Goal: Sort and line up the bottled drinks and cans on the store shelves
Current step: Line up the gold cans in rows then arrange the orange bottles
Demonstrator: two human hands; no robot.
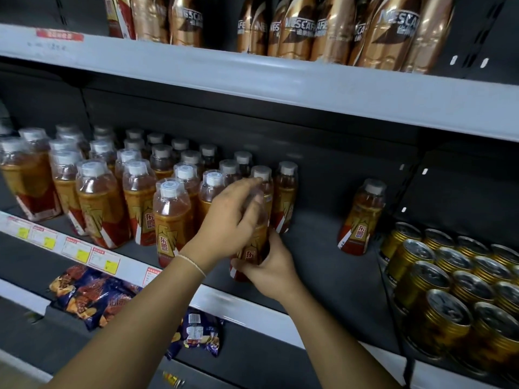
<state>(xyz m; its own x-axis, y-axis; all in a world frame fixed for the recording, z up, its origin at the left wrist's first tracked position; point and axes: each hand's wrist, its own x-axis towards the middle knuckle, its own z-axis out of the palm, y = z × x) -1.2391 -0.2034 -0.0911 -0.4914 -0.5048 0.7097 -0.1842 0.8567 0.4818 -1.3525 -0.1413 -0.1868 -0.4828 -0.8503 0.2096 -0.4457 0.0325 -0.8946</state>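
Observation:
An amber drink bottle point(257, 242) with a gold and red label stands at the front of the middle shelf point(323, 265), held by both hands. My left hand point(229, 220) wraps round its upper part and covers the cap. My right hand point(271, 269) grips its base from the right. To the left stand several rows of the same bottles point(134, 192) with white caps. One lone bottle point(362, 217) stands apart at the right, near the gold cans point(449, 293).
Gold coffee bottles point(297, 26) fill the upper shelf. Price tags point(75, 249) line the middle shelf's front edge. Blue snack packets point(92, 296) lie on the shelf below. Bare dark shelf stretches between the held bottle and the lone bottle.

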